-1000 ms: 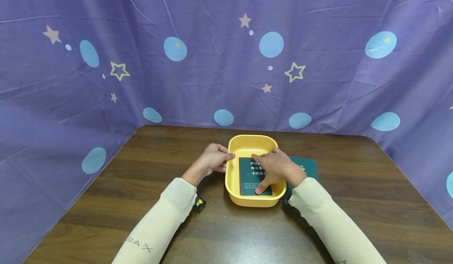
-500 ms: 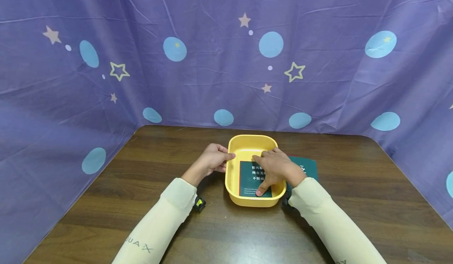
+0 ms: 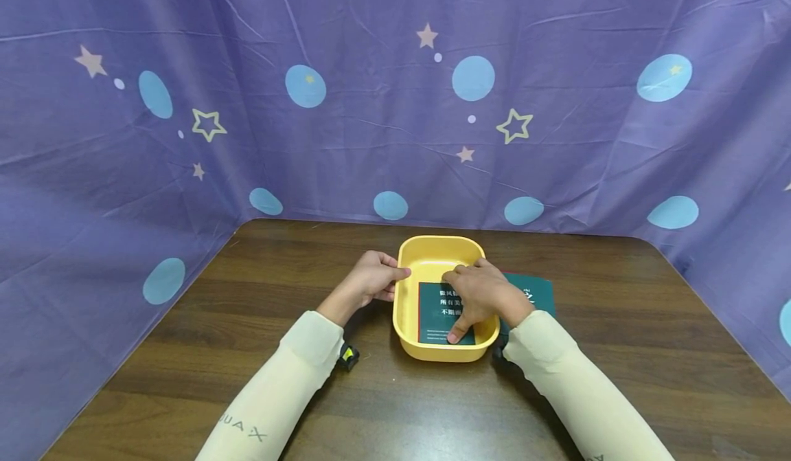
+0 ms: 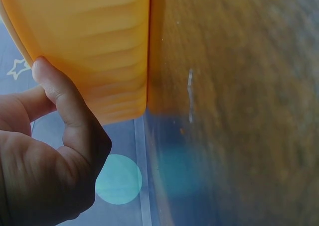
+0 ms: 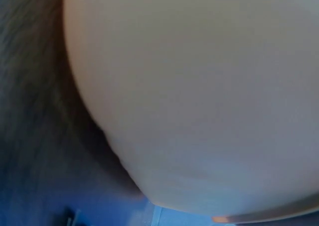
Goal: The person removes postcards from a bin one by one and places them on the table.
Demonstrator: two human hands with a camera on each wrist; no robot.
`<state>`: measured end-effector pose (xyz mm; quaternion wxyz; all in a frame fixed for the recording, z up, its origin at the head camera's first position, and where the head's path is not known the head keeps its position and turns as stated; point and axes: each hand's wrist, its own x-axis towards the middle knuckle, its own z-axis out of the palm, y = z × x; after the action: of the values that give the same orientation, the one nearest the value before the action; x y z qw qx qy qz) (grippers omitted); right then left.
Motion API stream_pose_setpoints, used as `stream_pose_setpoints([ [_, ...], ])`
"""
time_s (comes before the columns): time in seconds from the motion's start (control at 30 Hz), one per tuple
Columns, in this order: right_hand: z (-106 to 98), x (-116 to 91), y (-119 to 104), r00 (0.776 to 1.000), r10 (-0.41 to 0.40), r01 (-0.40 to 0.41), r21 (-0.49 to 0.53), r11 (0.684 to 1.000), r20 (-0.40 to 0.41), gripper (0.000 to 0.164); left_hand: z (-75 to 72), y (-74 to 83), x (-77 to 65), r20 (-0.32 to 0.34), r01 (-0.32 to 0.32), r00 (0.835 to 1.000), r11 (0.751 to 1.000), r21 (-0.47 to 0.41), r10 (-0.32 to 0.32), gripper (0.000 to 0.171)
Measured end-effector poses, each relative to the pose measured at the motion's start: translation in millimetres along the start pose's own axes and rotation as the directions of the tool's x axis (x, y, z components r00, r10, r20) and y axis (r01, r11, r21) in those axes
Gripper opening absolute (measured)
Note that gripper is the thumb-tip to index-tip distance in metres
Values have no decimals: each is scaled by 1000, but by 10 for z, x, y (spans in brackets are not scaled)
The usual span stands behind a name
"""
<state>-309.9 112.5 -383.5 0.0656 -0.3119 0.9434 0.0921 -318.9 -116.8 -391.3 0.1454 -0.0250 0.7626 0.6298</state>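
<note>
A yellow plastic basin (image 3: 441,246) with rounded corners stands on the table. My left hand (image 3: 369,275) pinches its left rim, with the thumb over the edge. In the left wrist view that thumb lies at the rim of the basin's ribbed wall (image 4: 109,47). Inside the basin is a dark green book (image 3: 435,320) with white characters and a thin red edge. Over it my right hand (image 3: 482,293) is spread, thumb near the book's front edge and index fingertip by its far edge. The book's right part is hidden under this hand.
A second dark green book (image 3: 540,295) lies on the wooden table (image 3: 624,323), right of the basin, partly behind the right wrist. A purple curtain (image 3: 371,152) hangs along the back and left. A pale blurred surface (image 5: 199,86) fills most of the right wrist view.
The book in the basin has sunk slightly and shifted toward the near end, mostly in the first half second. The right hand has hardly moved. The left hand and the basin have stayed in place.
</note>
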Motion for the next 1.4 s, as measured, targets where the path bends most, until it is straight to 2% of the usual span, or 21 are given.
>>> stream_pose_setpoints([
  [0.17, 0, 10, 7, 1000, -3, 3, 16, 1000, -1, 131, 3, 4, -7, 0, 0, 1000, 1000, -7, 0, 27],
  [0.6, 30, 11, 19, 999, -18, 18, -3, 1000, -39, 126, -1, -4, 3, -3, 3, 1000, 1000, -5, -3, 27],
  [0.8, 35, 14, 23, 999, -4, 5, 35, 999, -46, 120, -2, -14, 11, -5, 1, 1000, 1000, 1, -1, 28],
  [1.1, 28, 23, 24, 1000, 26, -25, 91, 996, -8, 127, 1, -7, 1, 0, 3, 1000, 1000, -3, -3, 28],
  [1.27, 26, 20, 28, 999, 15, -13, 66, 998, -31, 129, 1, -8, 0, 3, -1, 1000, 1000, -2, 1, 28],
  [1.4, 30, 3, 35, 997, -3, 9, 77, 997, -82, 128, 1, -6, -2, 0, -3, 1000, 1000, 1, 3, 28],
])
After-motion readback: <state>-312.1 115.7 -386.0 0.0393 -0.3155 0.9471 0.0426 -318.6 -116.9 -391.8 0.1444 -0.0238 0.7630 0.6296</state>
